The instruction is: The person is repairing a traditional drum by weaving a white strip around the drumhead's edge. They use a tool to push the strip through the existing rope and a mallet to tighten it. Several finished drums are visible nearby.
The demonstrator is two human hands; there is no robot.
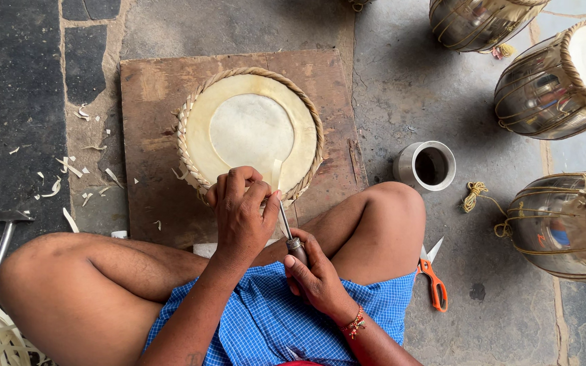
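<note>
The round drumhead [251, 132], rimmed with braided lacing, lay flat on a wooden board [150, 88] on the stone floor, just ahead of the person's crossed legs. The left hand [240, 213] pressed down on its near edge, fingers curled over the rim. The right hand [317, 274] was clamped on a metal awl [289, 230], its tip at the braid. Orange scissors [434, 281], a small metal cup [427, 165] and metal drum bodies [557, 81] sat to the right; a hammer [1, 244] lay left.
</note>
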